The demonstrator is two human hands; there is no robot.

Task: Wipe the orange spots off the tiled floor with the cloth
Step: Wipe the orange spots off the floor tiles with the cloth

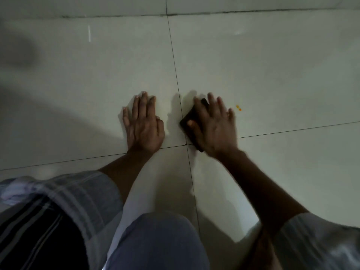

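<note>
While my left hand [143,121] lies flat, fingers straight, on the tiled floor [272,65], my right hand [213,123] presses spread fingers on the dark cloth [191,115], with orange spots [238,108] just right of it.

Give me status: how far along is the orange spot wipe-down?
Done: nothing I can confirm; the tiles show no wiped trace. In hand: the right hand presses the dark cloth flat on the tiled floor, while the left hand rests flat beside it. Left: the orange spots sit just right of the right hand's fingers, untouched by the cloth.
</note>
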